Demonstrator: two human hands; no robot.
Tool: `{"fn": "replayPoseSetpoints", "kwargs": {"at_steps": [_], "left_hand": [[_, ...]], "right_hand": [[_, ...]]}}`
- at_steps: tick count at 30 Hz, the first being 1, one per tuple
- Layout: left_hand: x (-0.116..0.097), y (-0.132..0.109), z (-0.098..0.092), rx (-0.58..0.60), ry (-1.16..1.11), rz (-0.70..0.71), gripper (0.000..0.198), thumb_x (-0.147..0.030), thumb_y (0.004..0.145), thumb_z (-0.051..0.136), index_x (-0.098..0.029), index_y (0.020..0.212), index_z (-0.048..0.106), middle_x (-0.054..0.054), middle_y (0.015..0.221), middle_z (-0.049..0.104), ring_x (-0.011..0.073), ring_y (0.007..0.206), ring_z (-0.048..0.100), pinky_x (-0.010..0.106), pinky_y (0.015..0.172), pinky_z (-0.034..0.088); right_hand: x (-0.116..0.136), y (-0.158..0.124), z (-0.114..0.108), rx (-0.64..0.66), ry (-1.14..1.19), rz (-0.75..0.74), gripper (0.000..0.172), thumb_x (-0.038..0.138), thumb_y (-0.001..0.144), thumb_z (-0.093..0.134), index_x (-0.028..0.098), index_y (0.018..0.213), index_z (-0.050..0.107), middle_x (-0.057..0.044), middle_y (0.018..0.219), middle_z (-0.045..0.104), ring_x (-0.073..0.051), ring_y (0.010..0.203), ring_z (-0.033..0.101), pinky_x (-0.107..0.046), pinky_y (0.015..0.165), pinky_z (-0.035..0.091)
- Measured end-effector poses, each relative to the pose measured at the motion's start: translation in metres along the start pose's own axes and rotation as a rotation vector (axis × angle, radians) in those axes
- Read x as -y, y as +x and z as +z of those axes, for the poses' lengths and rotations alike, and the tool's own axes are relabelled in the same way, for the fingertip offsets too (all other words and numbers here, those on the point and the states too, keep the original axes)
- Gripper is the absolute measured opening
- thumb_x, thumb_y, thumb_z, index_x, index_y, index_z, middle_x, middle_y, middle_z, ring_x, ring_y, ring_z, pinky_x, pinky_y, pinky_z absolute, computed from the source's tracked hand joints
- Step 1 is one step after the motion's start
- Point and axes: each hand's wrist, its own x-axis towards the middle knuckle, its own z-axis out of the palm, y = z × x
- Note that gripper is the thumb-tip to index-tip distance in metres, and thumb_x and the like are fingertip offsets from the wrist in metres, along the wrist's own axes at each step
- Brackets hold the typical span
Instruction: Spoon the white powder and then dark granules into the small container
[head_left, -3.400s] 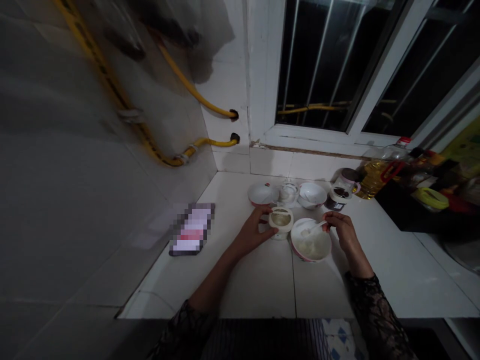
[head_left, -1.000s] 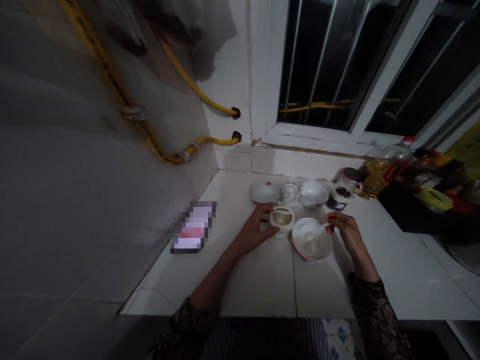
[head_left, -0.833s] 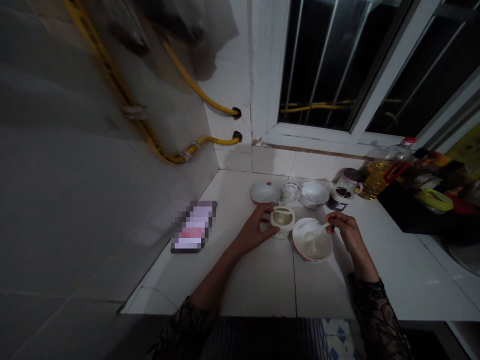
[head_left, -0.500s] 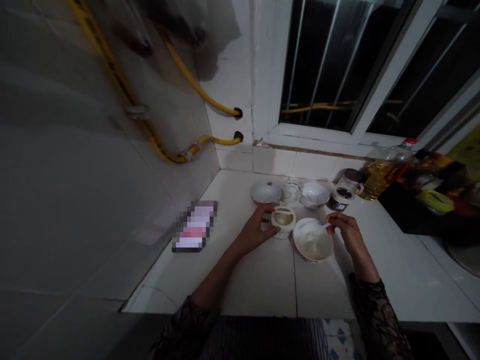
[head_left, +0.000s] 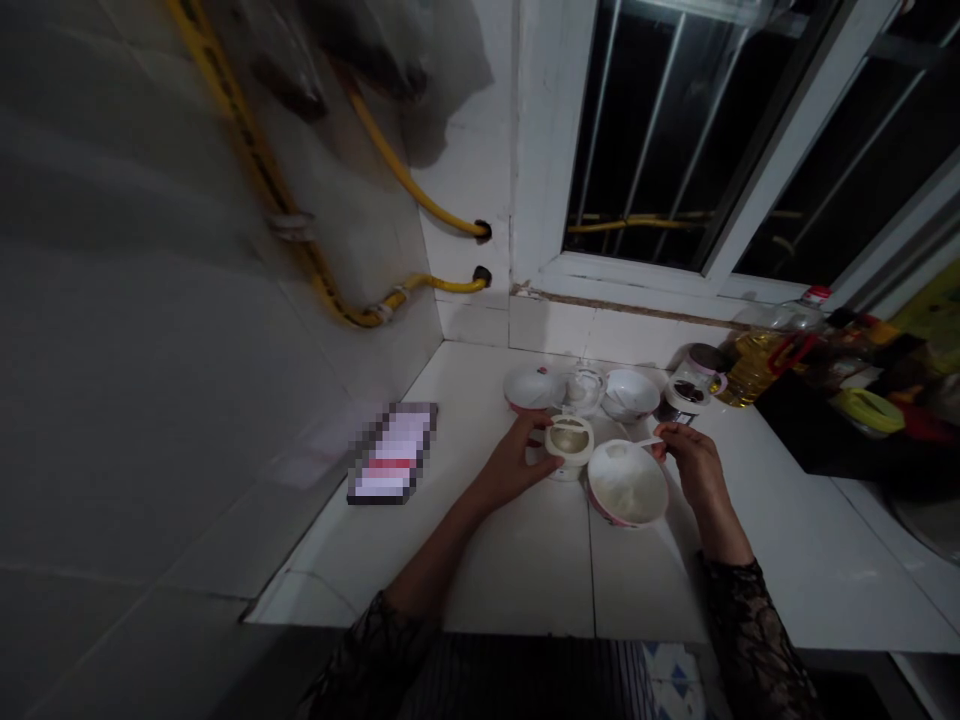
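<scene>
My left hand (head_left: 517,466) is closed around the side of a small cream-coloured container (head_left: 571,462), thumb in front and fingers behind. A narrow bar crosses the container's round top; it stands on the counter. Just right of it sits a white bowl (head_left: 628,508) with a reddish pattern outside and a pale, whitish content that I cannot identify. Between thumb and fingers, my right hand (head_left: 691,462) pinches the handle of a white spoon (head_left: 637,444). The spoon's head is over the bowl, above the content; whether anything lies on it is unclear.
Behind are two more white bowls, left (head_left: 531,390) and right (head_left: 634,396), with a clear vessel (head_left: 583,386) between them. Jars (head_left: 681,400), an oil bottle (head_left: 754,365) and a dark box (head_left: 799,425) stand at right. A pixelated phone-like slab (head_left: 393,454) lies left.
My right hand has lifted the spoon's head out of the bowl's content and up towards the left rim. My left hand keeps its hold on the container. The view has shifted slightly.
</scene>
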Motion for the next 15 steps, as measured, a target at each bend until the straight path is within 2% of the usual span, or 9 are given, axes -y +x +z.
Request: {"fn": "replayPoseSetpoints", "kwargs": {"at_steps": [4, 8, 12, 13, 15], "left_hand": [[-0.002, 0.0, -0.001, 0.003, 0.007, 0.002, 0.041, -0.03, 0.077, 0.073, -0.023, 0.111, 0.052, 0.009, 0.128, 0.058, 0.0245, 0.112, 0.06, 0.041, 0.09, 0.054], [-0.002, 0.0, 0.0, 0.002, 0.008, 0.002, 0.04, -0.028, 0.077, 0.074, -0.022, 0.11, 0.052, 0.01, 0.129, 0.058, 0.0248, 0.112, 0.06, 0.041, 0.089, 0.054], [-0.002, 0.0, 0.0, 0.007, -0.015, 0.008, 0.041, -0.03, 0.076, 0.074, -0.022, 0.11, 0.052, 0.011, 0.128, 0.058, 0.0256, 0.114, 0.059, 0.041, 0.09, 0.053], [-0.002, 0.0, 0.0, 0.008, -0.018, 0.009, 0.041, -0.031, 0.077, 0.074, -0.022, 0.11, 0.052, 0.01, 0.128, 0.058, 0.0255, 0.114, 0.059, 0.041, 0.09, 0.053], [-0.003, 0.001, -0.001, 0.008, -0.018, 0.005, 0.041, -0.031, 0.076, 0.074, -0.023, 0.11, 0.052, 0.01, 0.129, 0.057, 0.025, 0.114, 0.059, 0.04, 0.09, 0.052]], "right_hand": [[0.003, -0.007, 0.02, -0.021, -0.044, -0.188, 0.018, 0.039, 0.075, 0.065, 0.021, 0.076, 0.065, 0.001, 0.056, 0.063, -0.017, 0.055, 0.057, -0.031, 0.061, 0.047], [0.001, -0.019, 0.037, 0.005, -0.335, -0.53, 0.015, 0.032, 0.091, 0.054, 0.023, 0.087, 0.064, -0.002, 0.072, 0.07, -0.019, 0.069, 0.063, -0.034, 0.072, 0.049], [0.0, -0.024, 0.043, 0.253, -0.7, -0.977, 0.021, 0.013, 0.091, 0.046, 0.023, 0.092, 0.065, -0.003, 0.08, 0.073, -0.019, 0.072, 0.063, -0.042, 0.088, 0.047], [0.0, -0.025, 0.043, 0.279, -0.742, -1.032, 0.024, 0.01, 0.089, 0.045, 0.023, 0.094, 0.065, -0.003, 0.081, 0.073, -0.019, 0.071, 0.063, -0.043, 0.09, 0.046], [0.002, -0.025, 0.041, 0.235, -0.74, -1.046, 0.025, 0.009, 0.089, 0.044, 0.024, 0.096, 0.064, -0.003, 0.084, 0.074, -0.019, 0.071, 0.063, -0.043, 0.091, 0.046]]}}
